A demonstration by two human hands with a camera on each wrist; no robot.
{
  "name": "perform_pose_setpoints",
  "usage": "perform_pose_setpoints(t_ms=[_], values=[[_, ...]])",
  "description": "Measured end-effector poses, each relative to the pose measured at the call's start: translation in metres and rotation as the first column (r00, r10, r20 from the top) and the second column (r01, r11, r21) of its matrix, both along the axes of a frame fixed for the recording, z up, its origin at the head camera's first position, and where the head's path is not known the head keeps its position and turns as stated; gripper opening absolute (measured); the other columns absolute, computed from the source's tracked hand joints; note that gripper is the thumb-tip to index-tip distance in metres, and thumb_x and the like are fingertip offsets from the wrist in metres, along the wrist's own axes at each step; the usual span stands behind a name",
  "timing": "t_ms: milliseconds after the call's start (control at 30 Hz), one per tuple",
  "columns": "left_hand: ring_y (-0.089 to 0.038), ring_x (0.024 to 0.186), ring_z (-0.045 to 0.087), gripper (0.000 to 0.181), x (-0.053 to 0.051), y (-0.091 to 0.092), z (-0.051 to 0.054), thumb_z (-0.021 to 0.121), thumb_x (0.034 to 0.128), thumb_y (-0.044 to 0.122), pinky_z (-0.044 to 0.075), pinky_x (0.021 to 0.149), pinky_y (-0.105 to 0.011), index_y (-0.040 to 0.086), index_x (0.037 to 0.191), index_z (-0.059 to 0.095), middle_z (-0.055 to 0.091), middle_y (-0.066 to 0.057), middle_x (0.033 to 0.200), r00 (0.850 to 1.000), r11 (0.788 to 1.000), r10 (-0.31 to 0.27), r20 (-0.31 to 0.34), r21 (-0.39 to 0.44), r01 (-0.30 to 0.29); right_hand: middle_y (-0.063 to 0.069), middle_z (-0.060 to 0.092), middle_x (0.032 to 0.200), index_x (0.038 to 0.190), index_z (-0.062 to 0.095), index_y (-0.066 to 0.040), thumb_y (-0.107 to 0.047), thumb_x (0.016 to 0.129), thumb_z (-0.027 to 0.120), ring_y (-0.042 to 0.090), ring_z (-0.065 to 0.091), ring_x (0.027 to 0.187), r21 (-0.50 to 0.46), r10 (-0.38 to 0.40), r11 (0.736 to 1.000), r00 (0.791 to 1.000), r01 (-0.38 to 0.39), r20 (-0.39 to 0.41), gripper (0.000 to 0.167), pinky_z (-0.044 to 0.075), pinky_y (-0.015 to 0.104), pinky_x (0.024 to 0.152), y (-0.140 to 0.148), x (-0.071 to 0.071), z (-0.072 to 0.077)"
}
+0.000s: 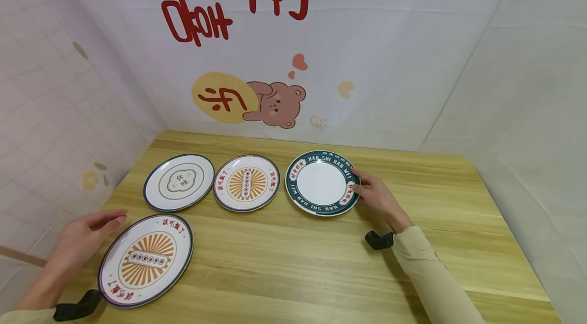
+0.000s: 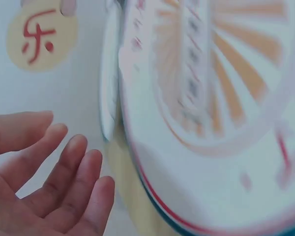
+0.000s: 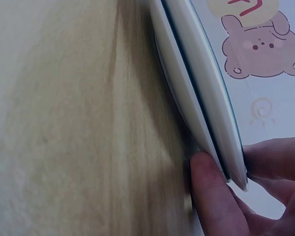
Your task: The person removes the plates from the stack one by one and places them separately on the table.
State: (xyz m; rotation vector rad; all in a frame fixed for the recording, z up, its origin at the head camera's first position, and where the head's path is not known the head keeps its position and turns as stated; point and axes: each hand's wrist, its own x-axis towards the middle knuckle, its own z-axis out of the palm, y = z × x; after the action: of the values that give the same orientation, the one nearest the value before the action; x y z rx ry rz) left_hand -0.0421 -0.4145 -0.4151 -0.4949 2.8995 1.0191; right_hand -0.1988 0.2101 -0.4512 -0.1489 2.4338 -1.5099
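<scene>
My right hand [image 1: 378, 199] pinches the right edge of a plate with a dark green lettered rim [image 1: 322, 184]. In the right wrist view, this upper plate [image 3: 214, 93] lies on a second white plate [image 3: 179, 88], and the thumb and fingers hold both edges together. On the left, my left hand [image 1: 82, 242] has loosely bent fingers and holds nothing. It is beside a large plate with orange rays [image 1: 165, 275], apart from it in the left wrist view.
A smaller orange-ray plate [image 1: 263, 191] sits left of the green-rimmed one. Farther left is a white plate with a dark blue rim [image 1: 158, 186]. All rest on a wooden table [image 1: 293, 268], with a printed cloth wall [image 1: 385, 59] behind its back edge.
</scene>
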Motion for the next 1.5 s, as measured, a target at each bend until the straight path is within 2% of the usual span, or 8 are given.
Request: perform_pose_setpoints(t_ms=[133,300,400,600,833,1033,1300,1500], values=[[0.009,0.101,0.05,0.061,0.0,0.022,0.011,0.061,0.1028,0.049,0.041,0.069,-0.01,0.0,0.139,0.063,0.072,-0.009,0.125,0.997,0.999,-0.034,-0.073,0.024,0.036,0.032,0.047,0.146,0.161,0.037,-0.009,-0.011,0.107,0.054,0.029,0.061,0.107,0.008,-0.002,1.0,1.0,0.002,-0.01,0.056,0.059,0.035,0.089,0.001,0.0,-0.001],[0.023,0.099,0.047,0.052,-0.008,0.053,0.018,0.065,0.1034,0.037,0.043,0.076,-0.004,-0.002,0.137,0.064,0.068,0.023,0.111,0.979,0.979,-0.115,-0.169,0.147,0.14,0.032,0.048,0.144,0.161,0.037,-0.008,-0.01,0.107,0.053,0.029,0.061,0.107,-0.006,-0.007,1.0,1.0,0.007,-0.005,0.056,0.06,0.034,0.089,0.002,0.0,-0.003],[0.018,0.101,0.055,0.047,-0.016,0.071,0.02,0.064,0.1049,0.028,0.047,0.08,-0.005,-0.005,0.137,0.062,0.071,0.023,0.11,0.964,0.948,-0.152,-0.216,0.243,0.204,0.031,0.049,0.144,0.161,0.037,-0.008,-0.01,0.107,0.054,0.029,0.061,0.106,-0.004,-0.012,1.0,1.0,0.012,0.0,0.056,0.06,0.034,0.089,0.002,0.001,-0.003],[0.01,0.106,0.062,0.042,-0.032,0.105,0.022,0.063,0.1058,0.027,0.048,0.088,-0.006,-0.002,0.137,0.064,0.074,0.014,0.114,0.941,0.906,-0.203,-0.272,0.312,0.286,0.032,0.049,0.142,0.16,0.037,-0.007,-0.009,0.107,0.054,0.027,0.062,0.104,-0.012,-0.02,1.0,1.0,0.02,0.009,0.056,0.06,0.036,0.089,0.003,0.001,-0.003],[0.002,0.11,0.065,0.042,-0.051,0.151,0.022,0.064,0.1053,0.024,0.051,0.091,-0.011,-0.004,0.137,0.063,0.071,-0.016,0.127,0.932,0.852,-0.23,-0.282,0.405,0.333,0.03,0.046,0.146,0.161,0.036,-0.008,-0.008,0.108,0.053,0.027,0.061,0.106,-0.041,-0.015,0.999,0.999,0.017,0.038,0.056,0.06,0.034,0.089,0.002,0.0,-0.003],[-0.008,0.113,0.067,0.043,-0.07,0.184,0.016,0.065,0.1043,0.022,0.052,0.093,-0.015,-0.004,0.138,0.062,0.068,-0.023,0.129,0.92,0.797,-0.258,-0.296,0.473,0.376,0.029,0.044,0.149,0.162,0.035,-0.008,-0.008,0.108,0.052,0.03,0.06,0.11,-0.056,-0.008,0.998,0.999,0.01,0.038,0.056,0.06,0.035,0.091,0.002,-0.002,-0.001],[-0.023,0.116,0.067,0.043,-0.088,0.218,0.008,0.063,0.1049,0.018,0.059,0.095,-0.034,-0.004,0.141,0.059,0.065,-0.024,0.135,0.933,0.725,-0.263,-0.248,0.588,0.36,0.031,0.046,0.146,0.161,0.036,-0.009,-0.008,0.108,0.053,0.029,0.061,0.106,-0.031,-0.006,1.0,1.0,0.007,0.024,0.056,0.061,0.035,0.088,0.001,-0.001,-0.001],[-0.035,0.124,0.063,0.047,-0.099,0.237,-0.002,0.062,0.1057,0.018,0.056,0.101,-0.038,-0.007,0.145,0.053,0.061,-0.024,0.141,0.939,0.665,-0.268,-0.215,0.664,0.342,0.031,0.046,0.147,0.161,0.037,-0.009,-0.008,0.108,0.053,0.029,0.061,0.106,-0.039,-0.006,0.999,1.0,0.007,0.026,0.056,0.061,0.036,0.089,0.0,-0.001,-0.001]])
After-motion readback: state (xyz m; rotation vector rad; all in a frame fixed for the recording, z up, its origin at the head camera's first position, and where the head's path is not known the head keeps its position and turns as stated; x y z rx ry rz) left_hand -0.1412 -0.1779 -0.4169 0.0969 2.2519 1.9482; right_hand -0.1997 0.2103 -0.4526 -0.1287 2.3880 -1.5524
